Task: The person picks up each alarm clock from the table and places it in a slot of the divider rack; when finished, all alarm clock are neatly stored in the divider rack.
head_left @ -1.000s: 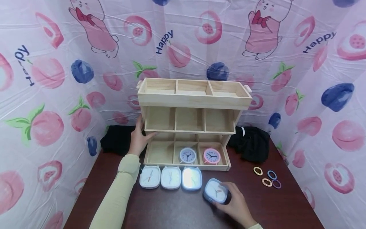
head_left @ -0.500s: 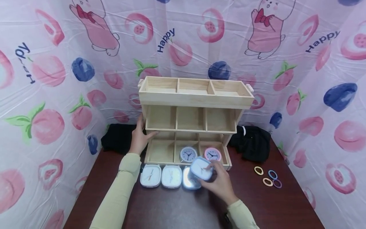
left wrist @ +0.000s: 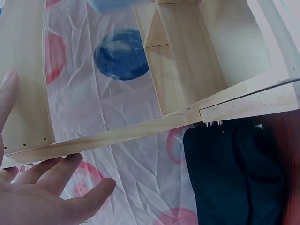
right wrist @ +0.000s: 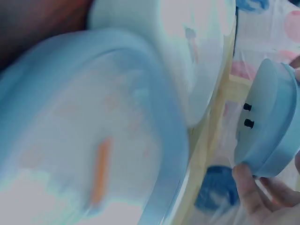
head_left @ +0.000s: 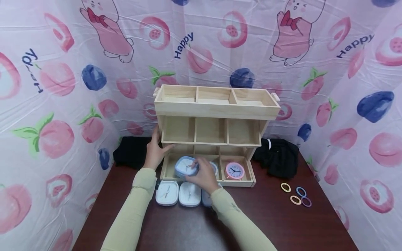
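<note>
The small blue clock (head_left: 186,166), light, hard and smooth, is pinched at its edges by the right hand (head_left: 203,174), while the wooden shelf (head_left: 216,111) is touched by the flat, open left hand (head_left: 154,152).

Head view down; wrists close on shelf (head_left: 216,115)

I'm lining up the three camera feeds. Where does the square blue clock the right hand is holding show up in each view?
Head: blue clock sits centre, held by the right hand before the wooden shelf's bottom-left compartment.
Left wrist: only a blurred blue patch at the top edge, possibly it; cannot tell.
Right wrist: at the right edge, back showing, fingertips beneath it.
Shared landmark: the wooden shelf.
</note>
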Demonstrator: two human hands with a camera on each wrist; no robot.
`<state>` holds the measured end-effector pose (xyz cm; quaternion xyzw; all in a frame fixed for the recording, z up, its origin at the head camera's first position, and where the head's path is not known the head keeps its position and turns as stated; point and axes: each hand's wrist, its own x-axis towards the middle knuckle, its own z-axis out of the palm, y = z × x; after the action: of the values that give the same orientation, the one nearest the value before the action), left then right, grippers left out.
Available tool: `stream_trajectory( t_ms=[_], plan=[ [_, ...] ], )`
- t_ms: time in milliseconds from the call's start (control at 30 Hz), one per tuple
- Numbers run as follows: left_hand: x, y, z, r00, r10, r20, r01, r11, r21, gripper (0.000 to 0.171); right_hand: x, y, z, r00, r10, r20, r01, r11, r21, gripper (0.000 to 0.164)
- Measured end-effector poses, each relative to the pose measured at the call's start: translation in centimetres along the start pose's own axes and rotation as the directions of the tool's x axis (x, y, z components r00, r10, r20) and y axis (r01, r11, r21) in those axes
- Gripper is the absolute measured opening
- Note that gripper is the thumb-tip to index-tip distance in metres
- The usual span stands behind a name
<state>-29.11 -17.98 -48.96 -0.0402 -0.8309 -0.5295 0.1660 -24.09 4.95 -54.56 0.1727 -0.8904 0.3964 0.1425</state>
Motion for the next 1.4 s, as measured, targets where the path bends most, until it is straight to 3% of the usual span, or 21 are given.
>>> stream_trajectory(
  t_ms=[233,400,933,1100,1233,1400],
  plan=[
    [0.1,-0.3,0.2,1.000,0.028,0.001,-0.028,1.000,0.008,0.114,2.7,-0.2,3.5,0.995,0.089,0.049,-0.083,0.990,-0.113,0.052],
    [0.1,-0.2,0.0,1.000,0.019,-0.012,-0.019,1.000,0.009,0.115,3.5,-0.2,5.0,0.995,0.076,0.059,-0.061,0.971,-0.231,0.056],
    [-0.1,0.0,-0.1,1.000,-0.008,-0.005,0.009,1.000,0.013,0.113,3.4,0.1,6.3,0.971,0.076,0.226,0.014,0.928,-0.372,0.039],
    [0.0,0.0,-0.1,1.000,-0.005,-0.008,0.006,1.000,0.016,0.114,2.9,0.4,5.5,0.966,0.019,0.258,0.067,0.945,-0.321,0.030],
    [-0.1,0.0,-0.1,1.000,0.000,-0.011,0.000,1.000,0.015,0.114,1.7,0.4,3.3,0.962,-0.056,0.269,0.129,0.956,-0.263,0.032],
    [-0.2,0.0,-0.1,1.000,-0.002,-0.004,0.002,1.000,0.015,0.114,-1.3,1.4,0.0,0.967,-0.136,0.214,0.188,0.951,-0.246,0.034]
  ],
)
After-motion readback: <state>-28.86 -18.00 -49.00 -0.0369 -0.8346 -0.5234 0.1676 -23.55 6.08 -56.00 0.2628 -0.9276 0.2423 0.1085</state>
